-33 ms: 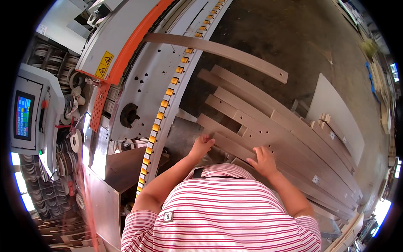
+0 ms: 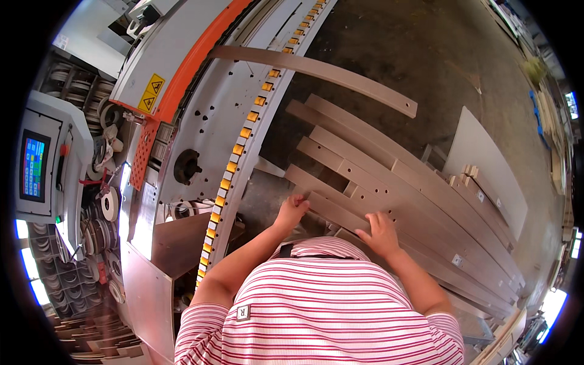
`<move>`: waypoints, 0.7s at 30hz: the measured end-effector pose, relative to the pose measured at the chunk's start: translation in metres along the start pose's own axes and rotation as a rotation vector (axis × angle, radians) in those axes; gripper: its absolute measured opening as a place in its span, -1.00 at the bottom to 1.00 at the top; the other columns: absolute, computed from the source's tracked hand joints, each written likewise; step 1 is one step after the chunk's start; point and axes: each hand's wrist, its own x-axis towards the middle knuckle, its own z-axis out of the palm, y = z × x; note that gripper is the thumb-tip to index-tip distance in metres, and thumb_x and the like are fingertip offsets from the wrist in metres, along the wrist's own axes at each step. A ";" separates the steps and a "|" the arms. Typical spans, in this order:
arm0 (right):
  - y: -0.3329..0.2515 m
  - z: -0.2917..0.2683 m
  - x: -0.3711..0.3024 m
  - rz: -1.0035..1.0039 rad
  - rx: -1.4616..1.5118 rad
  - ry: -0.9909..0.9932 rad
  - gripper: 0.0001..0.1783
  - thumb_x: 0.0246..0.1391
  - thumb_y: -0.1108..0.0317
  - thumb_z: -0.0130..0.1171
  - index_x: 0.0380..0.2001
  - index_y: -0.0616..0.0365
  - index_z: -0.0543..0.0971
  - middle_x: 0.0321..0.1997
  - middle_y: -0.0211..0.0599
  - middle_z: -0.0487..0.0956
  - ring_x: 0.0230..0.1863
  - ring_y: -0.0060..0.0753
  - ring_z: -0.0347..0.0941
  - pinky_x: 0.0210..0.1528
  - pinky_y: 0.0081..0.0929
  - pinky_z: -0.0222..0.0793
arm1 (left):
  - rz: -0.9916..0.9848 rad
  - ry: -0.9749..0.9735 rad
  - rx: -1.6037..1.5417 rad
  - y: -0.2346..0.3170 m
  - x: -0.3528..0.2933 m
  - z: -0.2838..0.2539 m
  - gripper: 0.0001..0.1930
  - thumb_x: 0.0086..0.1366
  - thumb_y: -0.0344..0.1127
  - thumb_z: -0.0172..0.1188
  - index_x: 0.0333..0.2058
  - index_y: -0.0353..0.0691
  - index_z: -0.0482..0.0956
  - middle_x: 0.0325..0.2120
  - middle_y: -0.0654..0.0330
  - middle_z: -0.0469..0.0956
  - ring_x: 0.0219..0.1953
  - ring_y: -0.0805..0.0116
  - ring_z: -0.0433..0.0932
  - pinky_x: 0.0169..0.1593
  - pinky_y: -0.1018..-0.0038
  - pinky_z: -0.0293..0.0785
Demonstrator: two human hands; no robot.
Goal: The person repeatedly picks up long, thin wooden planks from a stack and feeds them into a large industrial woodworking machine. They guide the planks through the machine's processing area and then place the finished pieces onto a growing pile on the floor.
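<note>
Several long brown boards [image 2: 413, 194] lie side by side in front of me, some with round holes. My left hand [image 2: 292, 211] is at the left end of one near board [image 2: 334, 210]; its fingers are curled closed against that end. Farther along the same board, my right hand [image 2: 382, 235] rests with thumb and fingers apart. Whether its fingertips press on the wood is hard to tell. Another long board [image 2: 328, 72] sticks out from the machine at the far side, above the stack.
To my left stands a long machine with an orange-edged cover [image 2: 191, 58] and a row of yellow rollers [image 2: 232, 166]. A control panel with a lit screen [image 2: 34, 165] is at far left, near rolls of banding [image 2: 109, 204]. A pale panel [image 2: 486, 170] leans beyond the boards.
</note>
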 end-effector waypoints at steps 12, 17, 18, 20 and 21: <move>-0.050 -0.003 0.050 -0.144 -0.028 -0.012 -0.48 -0.25 0.19 0.44 -0.24 0.19 0.45 -0.22 -0.14 0.46 -0.16 -0.10 0.45 -0.10 -0.16 0.39 | -0.063 -0.172 -0.504 0.054 -0.025 0.005 -0.58 0.35 -0.21 0.22 0.07 -0.33 0.47 -0.16 0.17 0.58 -0.15 0.39 0.57 -0.11 0.47 0.52; -0.050 -0.021 0.041 -0.160 0.030 0.065 -0.29 -0.20 0.15 0.44 0.02 0.20 0.41 -0.08 -0.09 0.52 -0.06 0.01 0.47 0.03 -0.10 0.38 | 0.111 0.001 -0.379 0.086 -0.037 -0.003 -0.66 0.36 -0.24 0.21 0.02 -0.30 0.52 -0.18 0.22 0.59 -0.18 0.45 0.56 -0.17 0.47 0.53; -0.045 -0.027 0.032 -0.153 0.015 0.050 -0.23 -0.18 0.14 0.44 0.09 0.19 0.38 -0.03 -0.07 0.53 -0.02 0.05 0.47 0.07 -0.09 0.38 | 0.154 0.050 -0.347 0.095 -0.036 -0.010 -0.66 0.36 -0.24 0.21 0.02 -0.29 0.52 -0.18 0.23 0.59 -0.18 0.46 0.55 -0.17 0.47 0.53; -0.015 -0.041 -0.003 0.005 0.005 -0.110 -0.22 -0.16 0.14 0.43 0.13 0.20 0.36 0.02 -0.02 0.53 0.03 0.10 0.47 0.09 -0.08 0.39 | 0.303 0.236 -0.312 0.108 -0.025 -0.034 -0.66 0.33 -0.22 0.24 0.00 -0.26 0.53 -0.20 0.25 0.59 -0.20 0.48 0.56 -0.21 0.46 0.53; 0.008 -0.049 -0.025 -0.010 -0.037 -0.093 -0.26 -0.16 0.15 0.42 0.08 0.19 0.38 0.00 0.01 0.54 0.00 0.11 0.48 0.04 -0.07 0.41 | 0.334 0.318 -0.342 0.124 -0.025 -0.048 -0.64 0.30 -0.20 0.27 0.00 -0.24 0.52 -0.22 0.28 0.58 -0.24 0.50 0.55 -0.23 0.47 0.52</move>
